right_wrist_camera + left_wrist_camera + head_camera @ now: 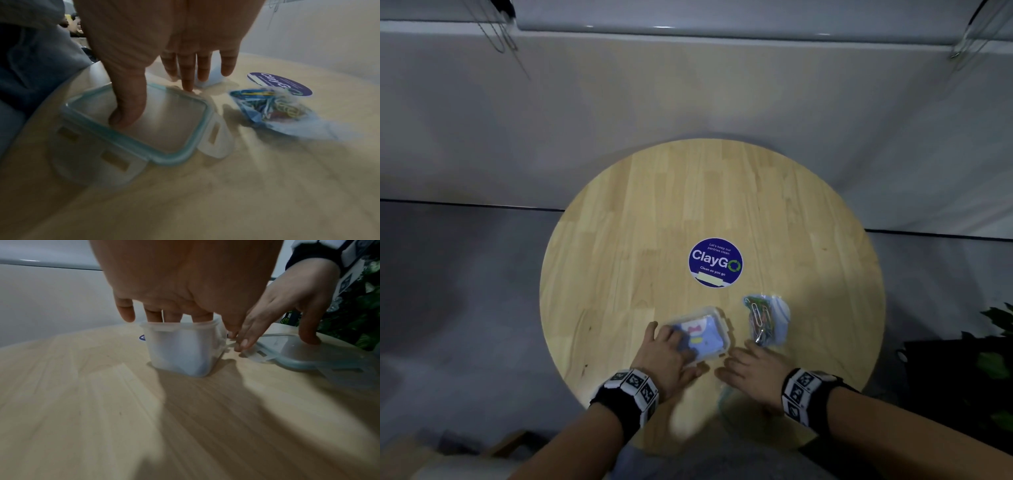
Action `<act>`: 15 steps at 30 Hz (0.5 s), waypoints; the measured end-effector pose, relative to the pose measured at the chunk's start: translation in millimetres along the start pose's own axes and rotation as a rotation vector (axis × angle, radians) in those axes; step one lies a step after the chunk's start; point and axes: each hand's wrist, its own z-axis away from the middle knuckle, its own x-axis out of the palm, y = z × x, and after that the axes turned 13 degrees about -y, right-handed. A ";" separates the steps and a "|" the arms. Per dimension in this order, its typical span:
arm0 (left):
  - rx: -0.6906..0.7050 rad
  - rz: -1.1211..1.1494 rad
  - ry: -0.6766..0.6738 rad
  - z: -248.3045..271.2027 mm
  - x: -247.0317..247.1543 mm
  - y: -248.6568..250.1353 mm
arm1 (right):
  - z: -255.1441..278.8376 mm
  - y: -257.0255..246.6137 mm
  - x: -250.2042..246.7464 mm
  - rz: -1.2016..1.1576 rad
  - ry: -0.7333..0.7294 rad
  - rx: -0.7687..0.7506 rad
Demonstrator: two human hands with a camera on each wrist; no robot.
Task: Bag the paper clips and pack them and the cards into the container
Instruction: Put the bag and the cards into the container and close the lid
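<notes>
Head view: a round wooden tabletop [654, 222] carries a clear plastic container [717, 317] near its front edge. The cards [700, 334] already lie inside it. The left hand [671, 356] reaches into the container with straight fingers on the cards. To the right of the container, apart from it, lies the bag of paper clips [762, 322]; the clips are inside the bag. The right hand [751, 373] lies flat and spread on the tabletop just before the bag, not touching it. A round blue sticker [715, 262] sits beyond both items.

Left wrist view: the fingers [155, 315] of the left hand dip past the container rim, extended, gripping nothing. The right hand rests its thumb on the lid [308, 353], which lies flat beside the container.

Right wrist view: the right hand presses the lid with the thumb and fingertips; the fingers are straight and hold nothing. The bag lies just beyond the lid's far corner.

Status, as judged: bagging is done and the cards are packed. Remaining: place the bag in the container. Fitting the lid probably follows.
</notes>
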 end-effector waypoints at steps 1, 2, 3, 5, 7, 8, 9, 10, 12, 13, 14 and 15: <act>-0.001 0.002 0.000 -0.2 0.6 0.7 | -2.2 -1.2 -3.4 0.023 -0.019 -0.002; -0.002 0.005 -0.005 -0.5 1.4 1.2 | -4.2 -2.5 -6.3 0.023 -0.027 -0.002; -0.005 0.005 -0.013 -0.8 2.1 1.7 | -4.5 -4.0 -8.6 0.017 -0.039 0.002; -0.010 0.000 -0.022 -0.8 3.9 2.2 | -5.4 -5.0 -11.6 -0.003 -0.053 0.026; -0.020 0.002 -0.043 -0.7 3.6 2.4 | -4.2 -5.5 -8.2 -0.079 -0.101 0.024; -0.031 0.010 -0.054 -0.4 3.8 2.4 | -3.1 -5.8 -4.7 -0.098 -0.131 0.020; -0.037 0.018 -0.063 -0.3 3.2 2.3 | 0.2 -6.3 -2.3 -0.115 -0.142 0.037; -0.038 0.025 -0.069 -0.6 2.9 2.0 | 2.0 -7.4 3.1 -0.123 -0.139 0.063; -0.031 0.016 -0.068 -1.6 4.6 1.1 | 6.6 -11.0 14.6 -0.105 -0.130 0.070; -0.023 0.002 -0.065 -1.9 4.6 1.3 | 7.8 -13.4 21.1 -0.075 -0.144 0.020; -0.024 -0.004 -0.063 -2.3 5.1 1.5 | 8.7 -13.3 24.3 -0.043 -0.176 -0.023; -0.032 -0.001 -0.064 -2.5 5.5 1.7 | 8.6 -13.1 26.7 -0.040 -0.220 -0.017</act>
